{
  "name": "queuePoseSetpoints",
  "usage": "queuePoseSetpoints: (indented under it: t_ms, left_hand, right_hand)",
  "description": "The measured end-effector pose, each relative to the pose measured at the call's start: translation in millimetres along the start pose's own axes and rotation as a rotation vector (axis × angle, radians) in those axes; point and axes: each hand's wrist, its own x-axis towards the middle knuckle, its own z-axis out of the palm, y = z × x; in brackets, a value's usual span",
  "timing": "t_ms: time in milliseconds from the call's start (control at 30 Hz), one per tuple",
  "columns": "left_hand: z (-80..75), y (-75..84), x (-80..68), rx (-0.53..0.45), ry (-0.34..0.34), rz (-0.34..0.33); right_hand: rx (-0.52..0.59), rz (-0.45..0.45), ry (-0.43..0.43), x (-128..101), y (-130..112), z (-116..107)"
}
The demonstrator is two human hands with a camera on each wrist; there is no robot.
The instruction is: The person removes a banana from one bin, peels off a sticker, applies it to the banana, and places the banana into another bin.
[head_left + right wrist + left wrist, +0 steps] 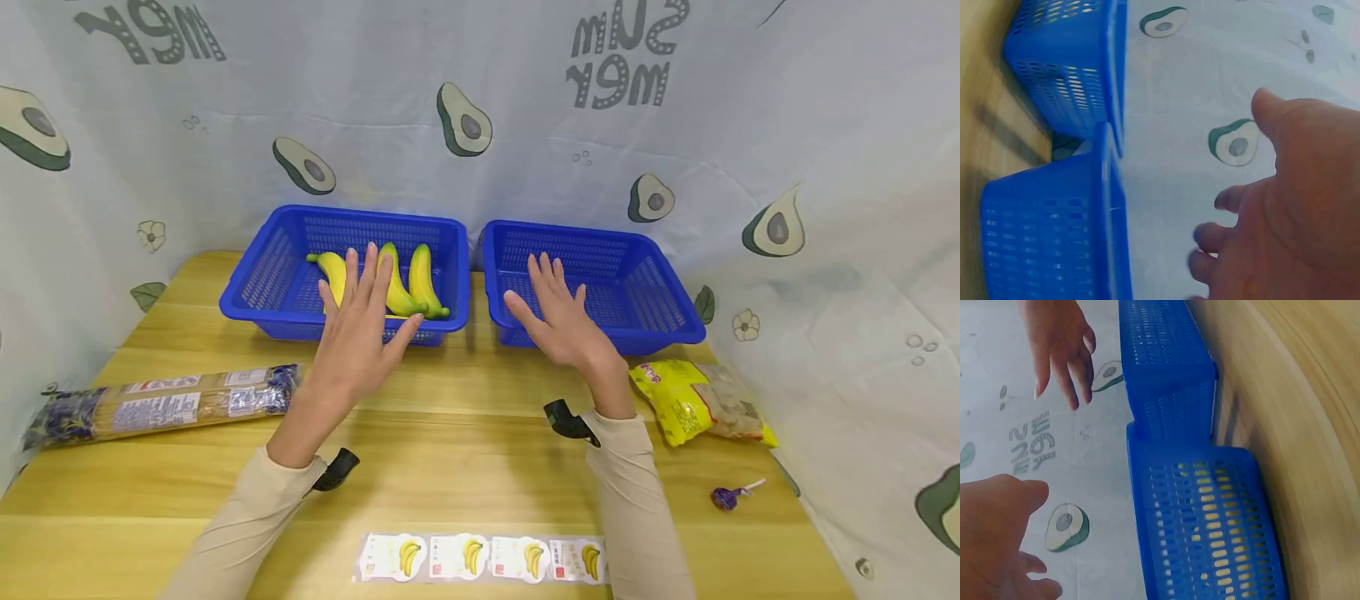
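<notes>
Bright, even light, soft shadows; both wrist views motion-blurred (head view sharp, edges bowed).

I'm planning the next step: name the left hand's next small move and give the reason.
Probably lower the left hand onto the bananas in the left basket: it hovers open right above them, holding nothing, while the right hand hovers open at the right basket.

Pale avocado-print cloth backdrop (pixel 525 100) on three sides behind a light, seemingly wooden tabletop (pixel 465 433).
</notes>
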Motion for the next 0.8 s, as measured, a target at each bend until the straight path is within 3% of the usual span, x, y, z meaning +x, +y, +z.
queuePoseSetpoints:
  t_ms: [133,300,500,667,800]
  left_hand:
    - [-7.1,-13.6,-3.0,-0.097,0.092,0.009]
    - [-16.7,-29.5,-5.8,-0.206,0.186,0.016]
    - [-31.2,-49.6,-7.5,-0.319,0.318,-0.032]
    - [-55.1,-72.3,-9.5,-0.364,0.439,-0.152]
    - [-70.0,-90.3,-15.5,-0.451,0.43,-0.299]
  right_hand:
    - [0.07,-0.025,-0.011,0,0,-7]
    - [0.076,-0.07,0.022,7,1,-13]
    - [0.105,-0.159,0.099,16,2,-12]
    - [0.177,-0.206,0.147,22,-2,-9]
    - [0.219,-0.224,0.152,26,-6,-6]
